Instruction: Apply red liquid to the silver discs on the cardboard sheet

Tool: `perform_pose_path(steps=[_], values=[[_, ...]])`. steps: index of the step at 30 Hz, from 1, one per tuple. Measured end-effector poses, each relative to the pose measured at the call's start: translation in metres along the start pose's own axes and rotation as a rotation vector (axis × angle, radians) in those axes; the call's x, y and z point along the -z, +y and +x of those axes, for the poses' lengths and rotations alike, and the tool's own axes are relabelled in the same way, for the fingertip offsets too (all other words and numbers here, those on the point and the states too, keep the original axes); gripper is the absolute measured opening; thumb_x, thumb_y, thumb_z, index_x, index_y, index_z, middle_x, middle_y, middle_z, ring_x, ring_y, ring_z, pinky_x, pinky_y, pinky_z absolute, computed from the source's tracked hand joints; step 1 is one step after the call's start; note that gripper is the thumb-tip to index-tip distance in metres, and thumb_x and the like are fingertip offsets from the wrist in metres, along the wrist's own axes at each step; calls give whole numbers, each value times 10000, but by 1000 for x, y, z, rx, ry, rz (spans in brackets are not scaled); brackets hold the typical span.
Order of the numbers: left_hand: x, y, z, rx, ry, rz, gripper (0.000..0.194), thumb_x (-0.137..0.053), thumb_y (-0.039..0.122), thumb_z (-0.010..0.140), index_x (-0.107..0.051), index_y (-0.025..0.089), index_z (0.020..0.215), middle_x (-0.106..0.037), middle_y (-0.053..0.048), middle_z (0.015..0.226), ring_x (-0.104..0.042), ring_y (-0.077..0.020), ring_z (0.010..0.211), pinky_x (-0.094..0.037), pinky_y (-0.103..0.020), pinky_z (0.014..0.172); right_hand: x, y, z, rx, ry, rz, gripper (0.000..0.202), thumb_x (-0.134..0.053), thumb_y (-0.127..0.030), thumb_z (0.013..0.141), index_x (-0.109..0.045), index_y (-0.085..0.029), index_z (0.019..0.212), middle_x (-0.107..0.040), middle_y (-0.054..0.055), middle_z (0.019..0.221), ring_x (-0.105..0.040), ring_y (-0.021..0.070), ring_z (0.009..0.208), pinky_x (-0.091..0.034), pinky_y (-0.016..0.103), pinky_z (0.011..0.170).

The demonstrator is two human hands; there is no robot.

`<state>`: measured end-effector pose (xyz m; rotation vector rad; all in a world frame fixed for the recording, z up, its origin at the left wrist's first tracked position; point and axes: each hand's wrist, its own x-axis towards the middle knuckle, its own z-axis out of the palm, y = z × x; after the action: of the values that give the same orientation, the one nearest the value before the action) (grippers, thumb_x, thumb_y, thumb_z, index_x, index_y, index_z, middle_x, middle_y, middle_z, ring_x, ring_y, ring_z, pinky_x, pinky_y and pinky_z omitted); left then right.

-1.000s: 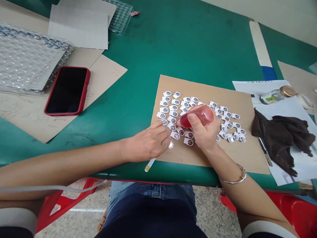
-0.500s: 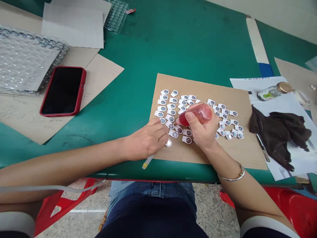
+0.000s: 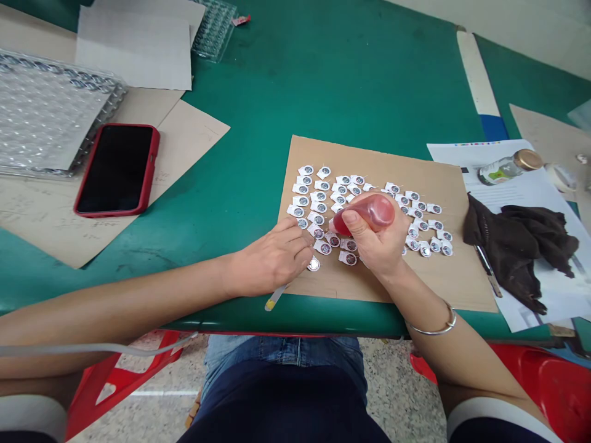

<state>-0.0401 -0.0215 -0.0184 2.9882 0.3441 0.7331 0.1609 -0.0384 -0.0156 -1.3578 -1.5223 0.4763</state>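
My right hand is wrapped round a soft plastic squeeze bottle of red liquid, tilted with its narrow end toward the left. That end is over small white tags with round dark faces, laid in rough rows on a brown cardboard sheet. My left hand rests at the sheet's left edge, fingers curled and closed beside the tags; what they pinch, if anything, is hidden. From beneath it sticks out a translucent rod with a yellow end; whether the hand grips it I cannot tell.
To the left lie a red-cased phone, clear plastic trays and card sheets. On the right, papers bear a glass jar, a dark cloth and a thin metal tool. The green table's front edge is close to my body.
The view has shifted very slightly. Both hands and the red bottle stay in nearly the same place over the tags.
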Motion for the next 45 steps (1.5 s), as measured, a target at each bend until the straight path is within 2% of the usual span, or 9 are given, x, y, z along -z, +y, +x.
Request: perform_pose_path(steps=[14, 19, 22, 27, 30, 34, 45], values=[[-3, -1, 0, 13, 15, -3, 157, -449, 90, 840, -542, 127, 719, -652, -83, 798, -546, -168, 716, -442, -350, 764, 2, -7, 2, 181, -14, -76, 182, -674, -336, 708, -557, -228, 797, -608, 4, 726, -587, 143, 684, -501, 346, 642], [-2, -6, -1, 149, 21, -184, 110, -480, 124, 829, -569, 147, 769, -655, -60, 787, -576, -162, 751, -439, -341, 774, 0, -8, 1, 236, -25, -31, 205, -697, -316, 679, -558, -226, 801, -595, -3, 700, -573, 136, 658, -496, 337, 615], [0, -11, -1, 256, 45, -333, 74, -511, 160, 828, -585, 164, 821, -657, -40, 787, -593, -144, 743, -430, -334, 786, 0, -6, 0, 211, 5, -30, 191, -681, -334, 685, -556, -229, 785, -593, 1, 701, -572, 140, 657, -500, 344, 618], [0, -16, -3, 294, 42, -445, 72, -530, 153, 816, -597, 168, 835, -665, -31, 777, -601, -140, 734, -414, -339, 798, 1, 3, -3, 110, 139, 55, 161, -609, -381, 740, -554, -236, 782, -566, 6, 730, -578, 139, 663, -497, 349, 627], [-3, -17, -5, 295, 60, -458, 79, -531, 152, 813, -601, 174, 842, -670, -30, 788, -607, -140, 739, -410, -339, 806, 1, 4, -4, 71, 113, 64, 167, -588, -398, 752, -551, -238, 784, -555, 3, 724, -576, 142, 659, -492, 350, 619], [-7, -19, -8, 288, 92, -468, 77, -539, 162, 810, -600, 182, 851, -674, -32, 810, -608, -141, 749, -414, -330, 793, -2, 1, -3, 94, 83, 49, 183, -615, -402, 726, -545, -233, 731, -549, -4, 680, -554, 131, 637, -470, 325, 577], [-6, -18, -8, 304, 73, -470, 87, -530, 174, 822, -607, 178, 862, -670, -34, 792, -600, -142, 743, -408, -338, 807, -2, 1, -1, 102, 62, -5, 195, -629, -402, 718, -547, -226, 729, -574, 0, 680, -567, 133, 642, -486, 329, 590]])
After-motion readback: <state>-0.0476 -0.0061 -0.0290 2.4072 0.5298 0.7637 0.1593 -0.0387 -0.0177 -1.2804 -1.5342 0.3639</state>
